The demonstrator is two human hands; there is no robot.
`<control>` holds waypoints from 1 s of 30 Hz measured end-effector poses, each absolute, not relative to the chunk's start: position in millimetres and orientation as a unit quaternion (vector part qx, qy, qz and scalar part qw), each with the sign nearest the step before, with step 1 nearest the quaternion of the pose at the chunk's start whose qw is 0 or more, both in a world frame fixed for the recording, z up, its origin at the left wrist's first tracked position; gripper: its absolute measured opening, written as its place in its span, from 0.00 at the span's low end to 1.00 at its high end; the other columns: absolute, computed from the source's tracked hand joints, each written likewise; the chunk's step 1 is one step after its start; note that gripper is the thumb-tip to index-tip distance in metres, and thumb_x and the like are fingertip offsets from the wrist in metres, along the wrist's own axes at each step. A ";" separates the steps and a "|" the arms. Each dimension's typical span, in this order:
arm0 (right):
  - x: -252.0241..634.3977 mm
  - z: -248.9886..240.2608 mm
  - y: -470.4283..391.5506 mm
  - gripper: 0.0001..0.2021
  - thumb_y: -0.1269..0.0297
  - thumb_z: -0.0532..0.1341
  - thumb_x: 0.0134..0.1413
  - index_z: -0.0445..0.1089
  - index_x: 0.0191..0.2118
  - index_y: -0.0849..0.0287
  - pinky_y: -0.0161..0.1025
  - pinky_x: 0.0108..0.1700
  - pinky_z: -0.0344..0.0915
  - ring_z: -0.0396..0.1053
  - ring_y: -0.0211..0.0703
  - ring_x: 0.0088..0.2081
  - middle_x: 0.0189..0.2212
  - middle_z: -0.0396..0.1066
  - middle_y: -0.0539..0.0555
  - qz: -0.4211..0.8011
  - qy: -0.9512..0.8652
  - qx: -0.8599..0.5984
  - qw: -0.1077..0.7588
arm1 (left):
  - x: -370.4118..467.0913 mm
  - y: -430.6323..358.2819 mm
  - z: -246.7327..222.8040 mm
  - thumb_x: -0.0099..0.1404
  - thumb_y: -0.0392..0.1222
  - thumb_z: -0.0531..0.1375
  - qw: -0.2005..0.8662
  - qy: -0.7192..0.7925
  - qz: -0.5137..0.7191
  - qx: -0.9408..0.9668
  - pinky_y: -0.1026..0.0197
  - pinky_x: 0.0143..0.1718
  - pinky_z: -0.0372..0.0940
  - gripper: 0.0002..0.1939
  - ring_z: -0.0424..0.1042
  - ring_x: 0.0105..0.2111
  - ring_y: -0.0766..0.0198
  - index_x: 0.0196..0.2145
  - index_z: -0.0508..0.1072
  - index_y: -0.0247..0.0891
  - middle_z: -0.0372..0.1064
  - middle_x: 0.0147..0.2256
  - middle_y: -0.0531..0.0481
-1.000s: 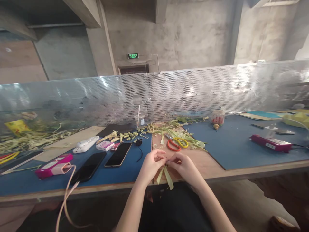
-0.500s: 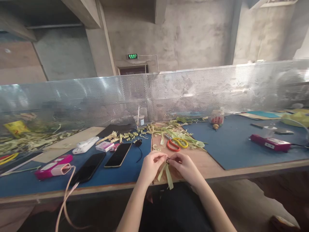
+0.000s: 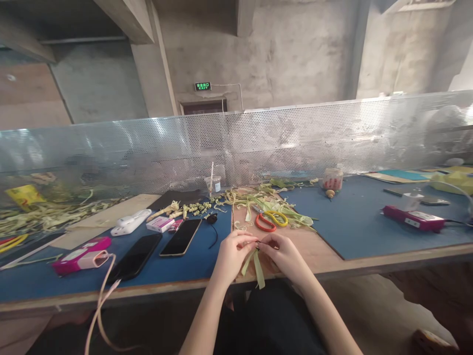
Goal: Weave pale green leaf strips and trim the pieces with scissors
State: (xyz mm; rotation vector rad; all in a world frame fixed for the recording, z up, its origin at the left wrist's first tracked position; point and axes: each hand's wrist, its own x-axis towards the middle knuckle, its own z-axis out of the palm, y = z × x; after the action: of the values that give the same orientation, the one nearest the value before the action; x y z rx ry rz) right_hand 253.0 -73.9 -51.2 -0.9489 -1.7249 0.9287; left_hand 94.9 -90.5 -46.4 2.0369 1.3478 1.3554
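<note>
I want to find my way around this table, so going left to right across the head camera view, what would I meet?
Yellow packet, left magenta block, white case, gold-edged phone, left hand, right hand, jar, right magenta block.

Green "EXIT" sign on concrete wall.

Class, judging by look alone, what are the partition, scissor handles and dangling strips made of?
Partition: probably metal; grey, glinting, evenly perforated.
Scissor handles: likely plastic or plastic-coated; smooth, bright red and yellow.
Strips: perhaps dried leaf or husk, fairly matte; pale green, thin, ragged-ended.
</note>
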 end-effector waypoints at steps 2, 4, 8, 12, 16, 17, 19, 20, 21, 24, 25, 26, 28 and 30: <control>253.3 -51.1 -73.9 0.11 0.58 0.56 0.48 0.66 0.28 0.61 0.32 0.27 0.55 0.61 0.35 0.25 0.23 0.66 0.50 0.372 -0.704 -0.386 0.466 | 95.1 -89.8 -47.2 0.57 0.45 0.56 0.168 0.477 0.472 0.722 0.62 0.41 0.64 0.11 0.68 0.39 0.63 0.35 0.75 0.43 0.68 0.39 0.49; 253.5 -51.7 -73.5 0.11 0.57 0.55 0.48 0.66 0.28 0.61 0.32 0.26 0.56 0.61 0.35 0.25 0.23 0.66 0.50 0.370 -0.703 -0.384 0.469 | 95.5 -89.2 -47.4 0.56 0.45 0.56 0.166 0.478 0.462 0.728 0.62 0.41 0.63 0.11 0.68 0.39 0.63 0.34 0.76 0.42 0.69 0.39 0.49; 253.7 -53.3 -72.8 0.12 0.56 0.56 0.47 0.67 0.27 0.61 0.33 0.25 0.56 0.61 0.35 0.23 0.21 0.66 0.50 0.377 -0.698 -0.384 0.473 | 96.5 -89.5 -46.4 0.56 0.44 0.56 0.168 0.481 0.458 0.728 0.62 0.39 0.64 0.10 0.69 0.37 0.62 0.31 0.76 0.40 0.70 0.37 0.48; 253.8 -52.2 -73.4 0.12 0.56 0.56 0.47 0.67 0.28 0.61 0.32 0.25 0.55 0.61 0.35 0.22 0.21 0.66 0.49 0.378 -0.697 -0.388 0.470 | 97.0 -91.4 -45.0 0.58 0.43 0.54 0.174 0.479 0.459 0.728 0.63 0.37 0.63 0.10 0.69 0.36 0.63 0.31 0.74 0.39 0.70 0.36 0.49; 253.7 -51.1 -73.5 0.11 0.58 0.55 0.47 0.68 0.28 0.61 0.32 0.26 0.56 0.62 0.35 0.24 0.23 0.67 0.49 0.367 -0.702 -0.395 0.465 | 97.0 -92.7 -44.6 0.59 0.43 0.52 0.177 0.484 0.458 0.724 0.64 0.37 0.63 0.11 0.69 0.36 0.64 0.32 0.73 0.39 0.70 0.35 0.50; 253.6 -51.1 -73.3 0.11 0.58 0.55 0.47 0.68 0.28 0.61 0.32 0.26 0.56 0.62 0.36 0.24 0.23 0.68 0.50 0.362 -0.704 -0.395 0.467 | 97.0 -92.7 -44.6 0.59 0.43 0.52 0.180 0.484 0.458 0.723 0.64 0.37 0.63 0.11 0.69 0.36 0.64 0.33 0.73 0.39 0.70 0.35 0.50; 253.4 -51.7 -72.8 0.10 0.60 0.55 0.47 0.68 0.29 0.61 0.33 0.28 0.58 0.63 0.36 0.26 0.25 0.68 0.50 0.352 -0.708 -0.393 0.469 | 96.9 -92.6 -44.4 0.59 0.44 0.52 0.191 0.482 0.456 0.724 0.64 0.38 0.62 0.11 0.69 0.36 0.64 0.33 0.72 0.39 0.70 0.36 0.49; 253.3 -52.1 -72.5 0.10 0.60 0.55 0.47 0.68 0.29 0.61 0.33 0.29 0.58 0.64 0.37 0.27 0.25 0.69 0.51 0.348 -0.710 -0.393 0.469 | 96.9 -92.5 -44.2 0.59 0.44 0.52 0.197 0.481 0.455 0.723 0.64 0.38 0.62 0.11 0.69 0.36 0.64 0.33 0.72 0.39 0.70 0.36 0.49; 253.1 -52.5 -72.1 0.10 0.61 0.55 0.47 0.68 0.29 0.61 0.33 0.30 0.59 0.64 0.37 0.28 0.26 0.69 0.51 0.346 -0.712 -0.393 0.467 | 96.9 -92.4 -43.8 0.59 0.44 0.52 0.203 0.482 0.454 0.722 0.64 0.38 0.62 0.11 0.69 0.36 0.64 0.33 0.72 0.39 0.70 0.37 0.49; 252.9 -53.4 -70.9 0.10 0.60 0.55 0.46 0.69 0.29 0.61 0.34 0.32 0.60 0.66 0.39 0.29 0.27 0.70 0.52 0.346 -0.715 -0.395 0.462 | 97.0 -92.6 -42.2 0.58 0.44 0.52 0.221 0.485 0.451 0.716 0.65 0.38 0.62 0.11 0.69 0.36 0.64 0.33 0.72 0.39 0.70 0.37 0.49; 252.9 -53.4 -70.7 0.10 0.60 0.55 0.46 0.69 0.29 0.61 0.34 0.32 0.60 0.66 0.39 0.29 0.27 0.70 0.52 0.346 -0.715 -0.396 0.461 | 97.2 -92.9 -41.5 0.58 0.44 0.52 0.226 0.487 0.449 0.714 0.65 0.38 0.62 0.11 0.69 0.37 0.64 0.33 0.72 0.39 0.70 0.37 0.49; 253.0 -53.2 -70.6 0.10 0.60 0.56 0.46 0.69 0.29 0.61 0.34 0.32 0.60 0.66 0.39 0.29 0.27 0.70 0.52 0.345 -0.715 -0.399 0.459 | 97.3 -93.2 -40.8 0.58 0.44 0.53 0.231 0.488 0.448 0.713 0.65 0.38 0.62 0.11 0.69 0.37 0.63 0.33 0.72 0.39 0.70 0.37 0.49; 253.2 -52.7 -70.9 0.10 0.60 0.56 0.46 0.70 0.28 0.61 0.33 0.31 0.59 0.65 0.38 0.28 0.26 0.70 0.51 0.342 -0.714 -0.405 0.457 | 97.5 -94.0 -39.8 0.58 0.44 0.53 0.236 0.489 0.445 0.712 0.65 0.39 0.62 0.11 0.69 0.38 0.63 0.33 0.72 0.39 0.71 0.38 0.48; 253.5 -52.2 -71.5 0.10 0.60 0.56 0.46 0.70 0.28 0.61 0.33 0.30 0.58 0.64 0.37 0.27 0.25 0.70 0.51 0.341 -0.713 -0.407 0.457 | 97.3 -94.4 -39.4 0.58 0.44 0.52 0.237 0.485 0.446 0.714 0.64 0.40 0.62 0.12 0.69 0.38 0.62 0.33 0.72 0.38 0.71 0.38 0.48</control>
State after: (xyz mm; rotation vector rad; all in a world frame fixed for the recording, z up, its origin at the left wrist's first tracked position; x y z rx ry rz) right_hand 253.5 -71.5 -52.2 -1.0038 -1.7578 0.8395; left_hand 97.3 -94.4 -39.4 1.9560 1.3303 1.2227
